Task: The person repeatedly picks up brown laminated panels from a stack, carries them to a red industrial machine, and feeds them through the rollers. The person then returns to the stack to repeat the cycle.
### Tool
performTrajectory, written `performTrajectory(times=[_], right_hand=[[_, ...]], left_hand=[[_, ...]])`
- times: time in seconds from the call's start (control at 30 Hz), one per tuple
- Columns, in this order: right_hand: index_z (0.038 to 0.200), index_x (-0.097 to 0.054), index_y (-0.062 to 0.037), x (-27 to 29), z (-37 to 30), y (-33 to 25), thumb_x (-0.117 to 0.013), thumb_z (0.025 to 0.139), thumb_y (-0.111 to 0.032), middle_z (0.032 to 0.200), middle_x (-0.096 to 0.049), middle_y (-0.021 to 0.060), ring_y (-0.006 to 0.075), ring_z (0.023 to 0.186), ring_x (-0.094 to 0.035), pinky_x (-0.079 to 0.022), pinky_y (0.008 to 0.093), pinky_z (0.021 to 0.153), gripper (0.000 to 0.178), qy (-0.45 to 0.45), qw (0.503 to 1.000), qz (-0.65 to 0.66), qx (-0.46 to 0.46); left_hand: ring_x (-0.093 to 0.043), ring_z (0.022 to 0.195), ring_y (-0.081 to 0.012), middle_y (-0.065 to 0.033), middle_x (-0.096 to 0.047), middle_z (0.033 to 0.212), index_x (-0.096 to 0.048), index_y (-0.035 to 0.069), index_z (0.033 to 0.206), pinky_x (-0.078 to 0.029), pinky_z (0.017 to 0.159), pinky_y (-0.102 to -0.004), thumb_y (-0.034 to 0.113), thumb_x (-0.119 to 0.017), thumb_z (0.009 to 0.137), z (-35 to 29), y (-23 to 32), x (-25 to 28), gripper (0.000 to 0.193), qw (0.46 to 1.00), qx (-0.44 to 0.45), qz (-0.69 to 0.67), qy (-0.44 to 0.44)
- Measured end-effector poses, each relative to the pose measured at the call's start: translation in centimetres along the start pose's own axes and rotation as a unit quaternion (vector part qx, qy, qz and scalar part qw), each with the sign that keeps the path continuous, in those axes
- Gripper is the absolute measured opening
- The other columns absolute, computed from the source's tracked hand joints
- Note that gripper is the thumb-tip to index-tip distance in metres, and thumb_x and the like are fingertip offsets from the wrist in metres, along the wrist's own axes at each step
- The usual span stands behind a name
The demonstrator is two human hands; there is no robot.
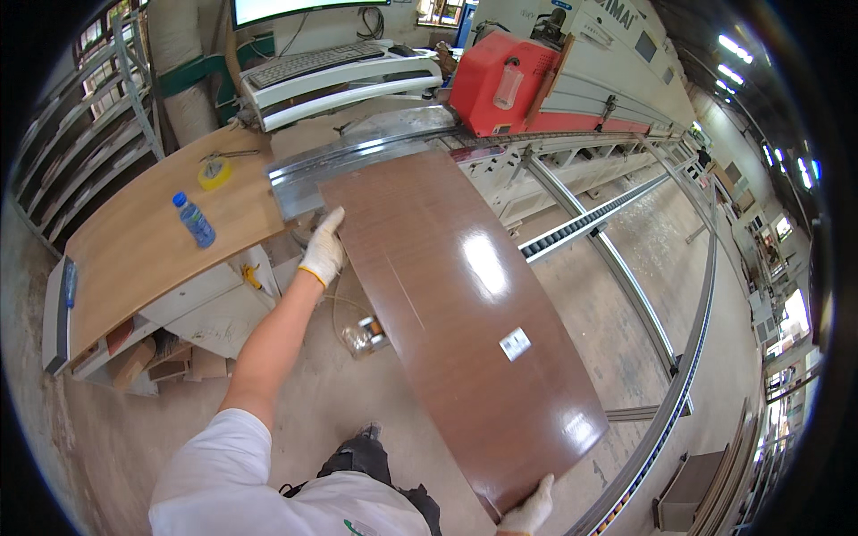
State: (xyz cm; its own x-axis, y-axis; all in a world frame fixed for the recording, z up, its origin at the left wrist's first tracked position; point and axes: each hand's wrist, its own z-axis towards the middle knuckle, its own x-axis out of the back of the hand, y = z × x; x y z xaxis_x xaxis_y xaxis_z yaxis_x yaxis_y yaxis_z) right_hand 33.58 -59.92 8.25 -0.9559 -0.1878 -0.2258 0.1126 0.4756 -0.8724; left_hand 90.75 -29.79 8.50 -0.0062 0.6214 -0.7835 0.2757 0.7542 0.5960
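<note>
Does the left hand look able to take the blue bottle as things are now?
Probably not at once: the left hand holds the brown panel at its edge. If it let go, the way looks free: the blue bottle stands on the wooden table nearby.

Head view, left fisheye of a worn pair: looks down and forward over wearer's shirt (313, 509). Brown panel (447, 330) near, below the lens; red-and-white machine (499, 85) farther ahead. Straight edges bow outward.
</note>
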Motion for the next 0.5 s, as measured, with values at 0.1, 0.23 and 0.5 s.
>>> performTrajectory(times=[0.1,0.23,0.5], right_hand=[[0.141,-0.064,0.0115,-6.6,3.8,2.2,-0.062,0.113,-0.036,0.141,-0.069,0.0162,0.0311,0.125,-0.066,-0.053,0.0457,0.109,0.055,-0.002,0.999,0.020,-0.025],[0.144,-0.061,0.0083,-14.0,5.5,2.0,-0.064,0.111,-0.027,0.144,-0.067,0.0159,0.0310,0.127,-0.066,-0.052,0.0449,0.111,0.048,-0.034,0.999,0.002,-0.004],[0.167,-0.038,0.0013,-18.1,11.8,-0.1,-0.064,0.103,-0.009,0.162,-0.052,0.0173,0.0317,0.143,-0.054,-0.043,0.0450,0.123,0.070,-0.098,0.994,-0.040,0.015]], left_hand=[[-0.057,0.145,-0.0343,-0.0127,-0.061,0.158,-0.059,0.010,0.154,-0.046,0.120,-0.0583,0.034,-0.080,0.101,6.3,-3.9,1.7,0.062,0.995,0.053,0.075,0.036],[-0.066,0.133,-0.0320,-0.0160,-0.072,0.143,-0.070,-0.002,0.139,-0.050,0.114,-0.0431,0.036,-0.086,0.096,12.2,-8.2,2.3,0.060,0.974,-0.004,0.210,0.090],[-0.072,0.112,-0.0320,-0.0263,-0.077,0.120,-0.071,-0.021,0.121,-0.054,0.098,-0.0424,0.068,-0.079,0.092,16.0,-11.1,-2.7,0.095,0.815,-0.053,0.493,0.299]])
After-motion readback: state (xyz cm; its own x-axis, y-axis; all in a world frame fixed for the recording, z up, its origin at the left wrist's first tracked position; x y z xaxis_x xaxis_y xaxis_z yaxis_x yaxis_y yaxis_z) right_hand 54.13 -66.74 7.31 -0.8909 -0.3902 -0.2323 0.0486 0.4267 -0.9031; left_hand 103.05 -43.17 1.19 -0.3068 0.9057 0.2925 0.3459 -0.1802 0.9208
